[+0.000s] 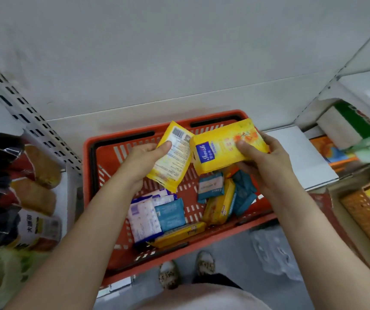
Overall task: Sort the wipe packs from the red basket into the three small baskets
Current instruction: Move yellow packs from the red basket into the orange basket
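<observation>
From the head camera, looking down, the big red plastic basket with slotted sides [103, 171] sits on a low shelf in front of the person. Both hands are lifted over it, and each one holds a yellow pack, probably so that two packs of the same colour can go to one small basket together.

The left hand [143, 162] grips a flat yellow wipe pack turned with its barcode and small print facing up [171, 159]. The thumb lies on top of the pack and the other fingers are curled under it, out of sight. The right hand [266, 162] grips a yellow wipe pack with a blue label and orange flowers [222, 146]. Its thumb presses the front and the other fingers wrap behind. The two packs touch near their top corners, at about 12 o'clock over the basket.

Many packs are left inside the red basket. White and blue soft packs [143, 218] lie at 7 o'clock. Teal packs [242, 193] are piled at 3 o'clock with one more yellow pack standing on its edge [221, 204] among them. Another yellow pack lying flat [179, 234] is at 6 o'clock.

A small orange woven basket [365, 218] sits at 4 o'clock, off to the right, and something yellow is already in it. I think the two held packs belong there. The other two small baskets cannot be seen.
</observation>
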